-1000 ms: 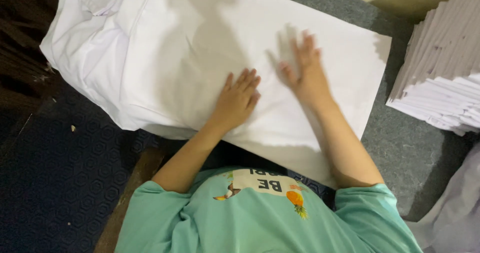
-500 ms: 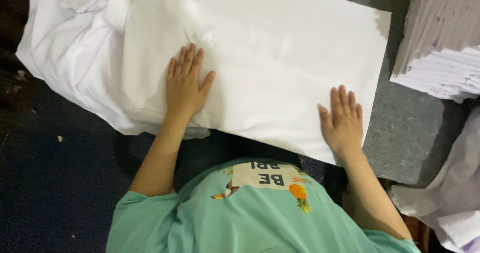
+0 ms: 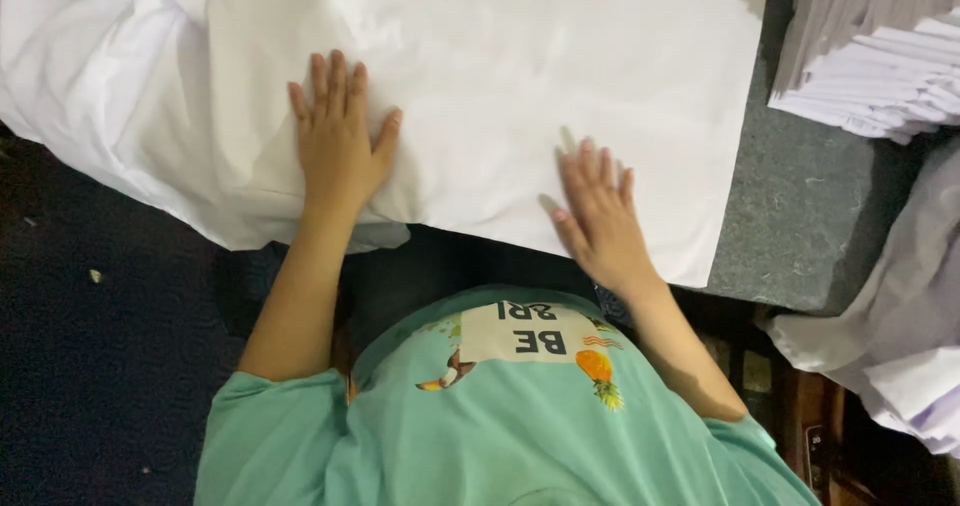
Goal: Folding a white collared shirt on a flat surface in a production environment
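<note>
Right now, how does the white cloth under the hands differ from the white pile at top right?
The white cloth lies spread flat as one broad sheet under both hands; the stack of folded white pieces is many thin layers piled up. The cloth overhangs the grey table edge; the stack sits untouched. Both are white.

- Illumination: bright, even overhead light on the white cloth (image 3: 520,76); highlights near clipping, weave detail washed out.
- Shadows: soft, short, beside the right hand (image 3: 598,216) and under the cloth's near edge.
- Floor (image 3: 90,366): underexposed, almost black.
- Sharpness: slight motion blur on right fingertips; left hand (image 3: 338,146) crisp.
- Edge distortion: mild.
</note>
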